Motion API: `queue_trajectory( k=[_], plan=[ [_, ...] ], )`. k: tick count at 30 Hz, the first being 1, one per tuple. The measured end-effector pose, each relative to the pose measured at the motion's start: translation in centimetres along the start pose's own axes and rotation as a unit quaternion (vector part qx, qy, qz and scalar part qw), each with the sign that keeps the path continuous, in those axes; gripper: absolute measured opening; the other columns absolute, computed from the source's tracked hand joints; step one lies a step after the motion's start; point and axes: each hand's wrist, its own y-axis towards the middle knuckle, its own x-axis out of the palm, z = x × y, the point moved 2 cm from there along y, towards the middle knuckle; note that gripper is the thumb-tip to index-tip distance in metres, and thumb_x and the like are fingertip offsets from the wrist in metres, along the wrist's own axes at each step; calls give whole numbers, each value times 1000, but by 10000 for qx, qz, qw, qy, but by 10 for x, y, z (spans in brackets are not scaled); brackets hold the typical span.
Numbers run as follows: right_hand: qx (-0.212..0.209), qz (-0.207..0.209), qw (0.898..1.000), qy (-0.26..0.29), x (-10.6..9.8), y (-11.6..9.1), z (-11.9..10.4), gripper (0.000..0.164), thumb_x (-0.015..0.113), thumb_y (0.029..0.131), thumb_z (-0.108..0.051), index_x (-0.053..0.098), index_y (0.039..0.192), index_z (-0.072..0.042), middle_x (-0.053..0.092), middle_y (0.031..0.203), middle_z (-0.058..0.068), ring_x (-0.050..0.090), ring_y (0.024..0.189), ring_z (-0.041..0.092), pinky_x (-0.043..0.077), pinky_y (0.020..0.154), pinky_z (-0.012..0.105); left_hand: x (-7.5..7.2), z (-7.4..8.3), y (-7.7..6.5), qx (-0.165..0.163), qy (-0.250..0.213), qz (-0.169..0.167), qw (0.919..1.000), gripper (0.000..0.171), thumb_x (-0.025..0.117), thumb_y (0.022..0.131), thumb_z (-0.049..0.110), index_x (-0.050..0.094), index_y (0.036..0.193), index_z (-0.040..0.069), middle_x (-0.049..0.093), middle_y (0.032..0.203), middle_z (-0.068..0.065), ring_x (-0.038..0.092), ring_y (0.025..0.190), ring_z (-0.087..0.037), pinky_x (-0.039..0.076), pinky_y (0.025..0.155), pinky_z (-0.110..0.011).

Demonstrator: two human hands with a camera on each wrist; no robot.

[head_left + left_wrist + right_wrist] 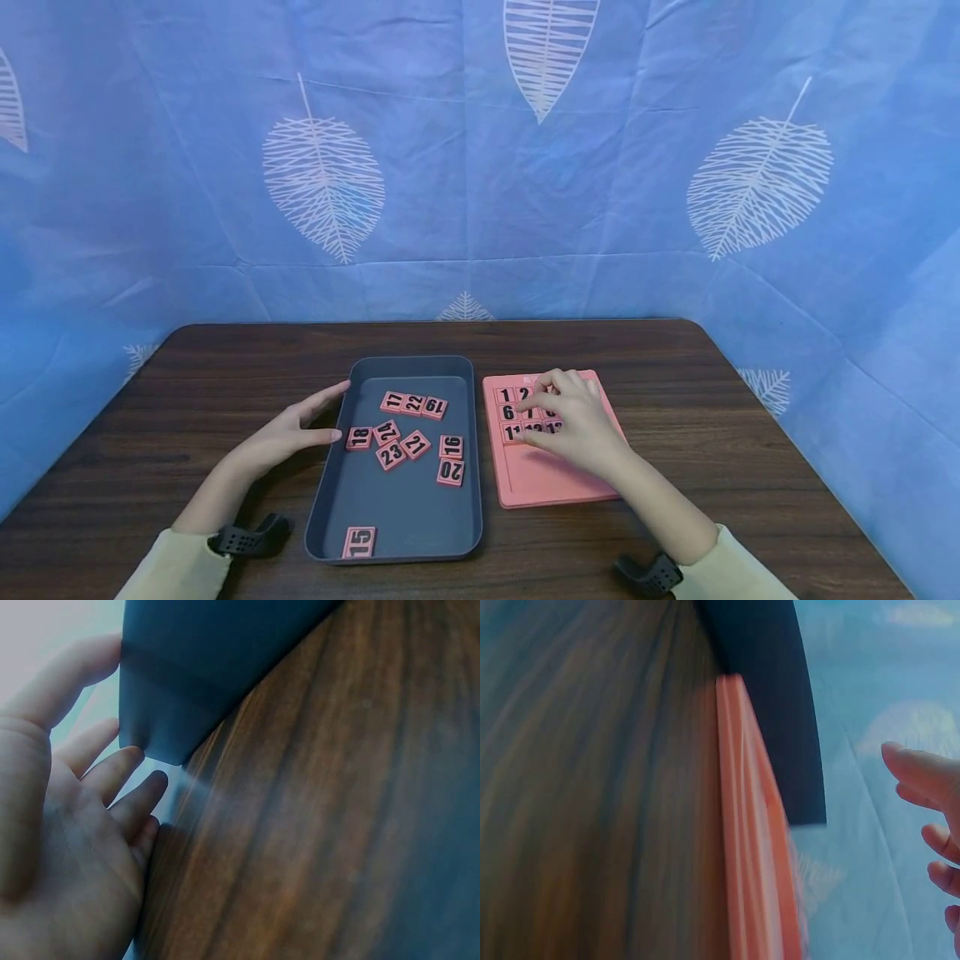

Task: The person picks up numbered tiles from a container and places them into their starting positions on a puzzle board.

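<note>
My left hand (296, 425) is at the left side of a dark grey tray (412, 521), its thumb and fingers extended and touching the tray's wall. In the left wrist view the fingertips meet the tray's outer side. Inside the tray lie several loose pink number tiles (416, 444), among them 17, 22, 18, 23, 16 and 20. My right hand (577, 421) hovers over a pink number board (551, 483), fingers loosely bent with nothing visible between them. Rows of number tiles (507, 412) fill the board's upper part, partly hidden by that hand; its lower part is bare pink.
Apart from the others, a tile marked 15 (359, 542) lies at the tray's near left corner. Tray and board stand side by side on a dark wooden table (750, 442). A blue cloth (465, 167) with white leaves hangs behind the table.
</note>
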Motion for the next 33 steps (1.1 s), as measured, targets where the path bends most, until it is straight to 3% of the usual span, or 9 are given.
queue_trajectory(
  k=[6, 13, 21, 33],
  plan=[
    [-186, -271, 9992, 240, 12, 13, -27, 29, 86, 71, -31, 76, 97, -24, 44, 96, -11, 36, 88, 12, 27, 79, 40, 0, 0, 0, -30, 35, 39, 10000, 72, 64, 93, 20, 25, 153, 16, 17, 156, -19, 8, 140, -46, 16, 101, -71],
    [-368, -545, 9968, 460, 27, 24, -46, 27, 85, 73, -31, 76, 98, -24, 45, 99, -10, 42, 98, 19, 28, 85, 44, 0, -1, 0, -34, 20, 33, 10000, 72, 64, 93, 21, 25, 153, 16, 16, 156, -19, 8, 140, -46, 16, 101, -71],
    [-805, -727, 9930, 475, 42, 32, -63, 27, 84, 74, -30, 76, 99, -23, 47, 103, -8, 39, 94, 15, 29, 79, 41, 0, -1, 1, 0, 27, 30, 10000, 71, 64, 93, 21, 25, 153, 17, 16, 156, -19, 8, 140, -46, 15, 101, -71],
    [-1298, -1641, 9763, 553, 68, 35, -90, 33, 80, 76, -40, 73, 107, -29, 48, 108, -10, 40, 97, 11, 28, 79, 32, 0, -2, 1, 61, 92, 40, 9999, 71, 64, 93, 20, 25, 153, 16, 18, 156, -20, 10, 140, -46, 16, 101, -72]
  ],
)
